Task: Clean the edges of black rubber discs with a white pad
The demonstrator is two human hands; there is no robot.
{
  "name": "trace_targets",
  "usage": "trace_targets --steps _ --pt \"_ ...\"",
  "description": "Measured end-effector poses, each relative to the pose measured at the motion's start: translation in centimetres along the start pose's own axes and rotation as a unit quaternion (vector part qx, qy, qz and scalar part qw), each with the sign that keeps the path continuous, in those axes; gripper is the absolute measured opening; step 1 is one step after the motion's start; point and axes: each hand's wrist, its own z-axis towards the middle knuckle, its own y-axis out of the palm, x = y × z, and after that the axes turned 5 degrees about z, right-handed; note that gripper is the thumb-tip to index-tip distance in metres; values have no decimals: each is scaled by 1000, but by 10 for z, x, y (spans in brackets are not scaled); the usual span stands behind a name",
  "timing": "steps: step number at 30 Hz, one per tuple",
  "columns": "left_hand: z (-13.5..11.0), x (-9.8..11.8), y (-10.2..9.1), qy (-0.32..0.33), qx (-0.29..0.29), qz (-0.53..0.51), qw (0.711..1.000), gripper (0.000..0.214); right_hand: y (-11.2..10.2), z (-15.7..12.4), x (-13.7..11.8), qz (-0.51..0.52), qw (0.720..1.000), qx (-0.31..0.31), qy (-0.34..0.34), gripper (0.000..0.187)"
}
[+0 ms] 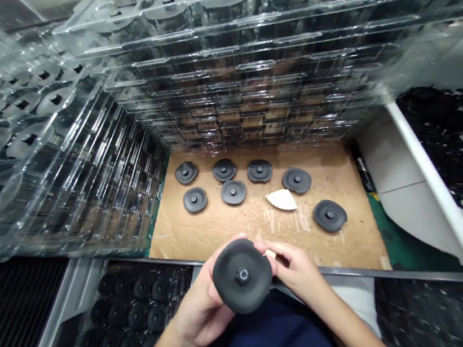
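My left hand (206,301) grips a dark grey rounded-square disc (226,278) from below and the side. A short hexagonal stud stands at the disc's centre, facing up at me. At the disc's right rim, the fingers of my right hand (293,267) are closed around a small cream-coloured piece (271,253), mostly hidden between them. Beyond my hands, several similar discs, such as the rightmost disc (330,215), lie stud up on a cardboard sheet (214,239). A white pointed piece (282,199) rests among them.
Stacked clear plastic trays (245,67) wall in the back, and another tray stack (105,191) stands at the left. A white bin (435,177) at the right holds black scraps (453,140). Below the table edge, a tray of black round parts (131,314) sits at the left.
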Motion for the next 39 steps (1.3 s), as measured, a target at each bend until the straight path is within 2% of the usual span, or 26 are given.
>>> trace_targets --steps 5,11,16,20,26,30,33,36,38,39 --pt "-2 6 8 -22 10 17 1000 52 0 0 0 3 1000 1 2 31" --pt "-4 6 4 -44 24 48 998 63 0 0 0 6 1000 3 1 31" --pt "0 0 0 -12 5 13 1000 56 -2 0 0 5 1000 6 1 31" --pt "1 1 1 -20 -1 1 1000 53 -4 0 -1 -1 1000 11 6 30" --pt "-2 3 -1 -41 46 -1 998 64 -6 -2 -5 7 1000 12 -1 30" --pt "-1 1 -2 -25 61 -2 998 66 -7 -2 -6 12 1000 21 -5 30" --pt "0 1 -1 -15 65 -9 998 60 -12 -1 -12 12 999 50 -6 31" --pt "3 1 1 -18 66 -7 998 61 -21 -4 -32 12 995 101 -11 31" --pt "6 0 4 -8 68 -1 998 59 -24 -8 -53 6 987 149 -54 29" --pt "7 -1 5 -1 69 4 998 58 -24 -10 -65 -4 981 172 -96 29"
